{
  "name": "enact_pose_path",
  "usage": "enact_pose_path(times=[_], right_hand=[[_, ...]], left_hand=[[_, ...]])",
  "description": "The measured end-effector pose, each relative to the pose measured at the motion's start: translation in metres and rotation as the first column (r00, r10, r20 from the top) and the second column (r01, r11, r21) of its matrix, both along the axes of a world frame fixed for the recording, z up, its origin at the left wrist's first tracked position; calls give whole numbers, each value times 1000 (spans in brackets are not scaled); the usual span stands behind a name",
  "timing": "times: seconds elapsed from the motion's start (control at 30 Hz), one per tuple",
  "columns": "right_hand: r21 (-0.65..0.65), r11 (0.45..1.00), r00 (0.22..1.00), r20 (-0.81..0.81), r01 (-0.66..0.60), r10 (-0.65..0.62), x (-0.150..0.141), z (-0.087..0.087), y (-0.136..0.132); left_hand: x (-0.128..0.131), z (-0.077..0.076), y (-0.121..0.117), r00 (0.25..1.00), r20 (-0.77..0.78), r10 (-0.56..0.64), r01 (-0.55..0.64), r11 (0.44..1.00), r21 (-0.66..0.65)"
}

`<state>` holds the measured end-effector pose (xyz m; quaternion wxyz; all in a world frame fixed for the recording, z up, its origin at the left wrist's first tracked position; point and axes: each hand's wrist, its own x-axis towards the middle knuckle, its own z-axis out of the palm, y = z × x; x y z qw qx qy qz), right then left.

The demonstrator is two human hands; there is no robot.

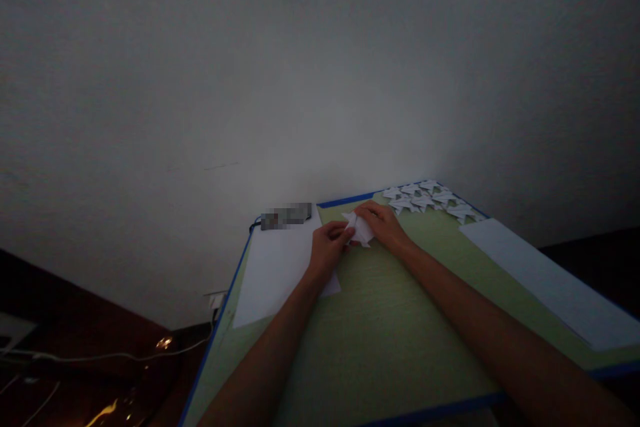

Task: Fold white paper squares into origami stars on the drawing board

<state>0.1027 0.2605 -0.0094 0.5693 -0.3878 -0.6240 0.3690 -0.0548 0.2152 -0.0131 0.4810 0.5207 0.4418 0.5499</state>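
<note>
A small piece of folded white paper (361,231) with pointed corners is held between my two hands, just above the green tabletop (380,333). My left hand (329,243) pinches its left side, thumb on top. On its upper right side, the fingers of my right hand (381,219) are closed over the edge. Several folded white paper figures (423,201) with pointed ends lie in rows at the table's far right corner. Left of my left hand, white paper sheets (275,273) lie flat, partly covered by my left forearm.
A blurred-out rectangular object (286,216) lies on the sheets' far end. More white paper (545,280) runs along the right edge. The table has blue edging (347,200) and stands against a grey wall (320,80). A white cable (125,355) hangs at lower left.
</note>
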Motion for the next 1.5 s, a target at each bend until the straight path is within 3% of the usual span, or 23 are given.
enact_pose_path(times=[0.23, 0.6, 0.87, 1.3, 1.5], right_hand=[[-29, 1000, 1000, 12, 2, -2, -1, -2, 2], [-103, 990, 995, 14, -94, 96, 3, -1, -1], [-53, 995, 994, 50, -90, 93, 4, 1, 0], [-64, 992, 993, 26, -112, 114, 4, -3, 2], [4, 997, 995, 59, -79, 79, 4, -5, 3]], left_hand=[[0, 2, -1, 1000, -1, 1, -1, 1000, 7], [-1, 2, -3, 1000, 10, -8, 8, 1000, 25], [-1, 3, -3, 1000, -22, -7, 8, 998, 68], [-1, 0, -1, 1000, -15, -1, 1, 1000, -3], [1, 2, -2, 999, -40, 24, -25, 999, -39]])
